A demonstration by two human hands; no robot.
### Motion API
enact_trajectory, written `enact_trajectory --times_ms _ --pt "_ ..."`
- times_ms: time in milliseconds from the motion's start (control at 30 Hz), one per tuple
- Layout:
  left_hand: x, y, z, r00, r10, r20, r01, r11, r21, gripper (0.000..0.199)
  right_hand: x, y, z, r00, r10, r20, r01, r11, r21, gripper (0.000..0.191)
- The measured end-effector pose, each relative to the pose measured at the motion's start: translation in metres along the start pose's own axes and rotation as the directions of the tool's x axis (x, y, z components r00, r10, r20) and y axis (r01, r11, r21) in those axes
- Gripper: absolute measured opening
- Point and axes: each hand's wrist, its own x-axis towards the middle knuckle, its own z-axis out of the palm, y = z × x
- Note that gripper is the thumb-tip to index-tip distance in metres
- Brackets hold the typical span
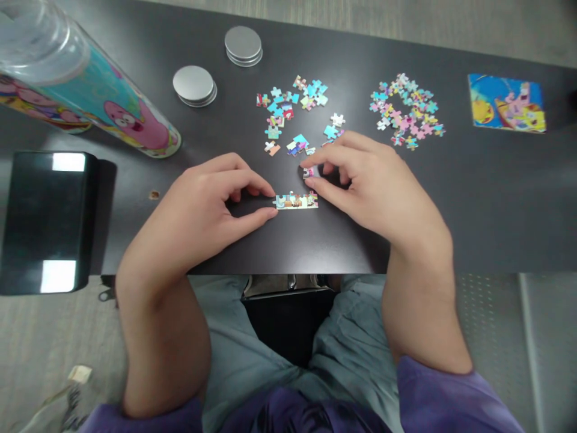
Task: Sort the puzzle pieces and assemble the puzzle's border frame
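Observation:
A short strip of joined jigsaw pieces (pixel 296 202) lies flat near the table's front edge. My left hand (pixel 202 201) rests at its left end, thumb and forefinger pinched around that end. Just above the strip's right end, my right hand (pixel 374 180) holds a single jigsaw piece (pixel 309 173) between thumb and forefinger. Beyond my hands, loose jigsaw pieces (pixel 280 107) lie in a rough ring, some of them partly behind my right fingers. Farther right is a denser heap of jigsaw pieces (pixel 412 117).
Two stacks of round silver lids, a nearer one (pixel 193 84) and a farther one (pixel 243 45), stand at the back. A tall cartoon-printed canister (pixel 121 108) and a black box-like device (pixel 45 222) occupy the left. A cartoon picture card (pixel 507 103) lies at the far right.

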Motion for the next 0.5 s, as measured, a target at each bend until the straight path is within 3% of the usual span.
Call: enact_trajectory --times_ms 300,500 --pt "0.003 0.001 0.005 1.0 -0.006 -0.01 0.006 0.999 0.044 0.01 0.002 0.01 -0.001 1.0 -0.004 -0.029 0.006 0.999 0.05 0.012" --pt "0.006 0.008 0.012 0.999 0.037 -0.017 -0.037 0.998 0.047 0.009 -0.002 0.008 -0.009 0.999 0.013 -0.037 -0.013 1.0 0.013 0.016"
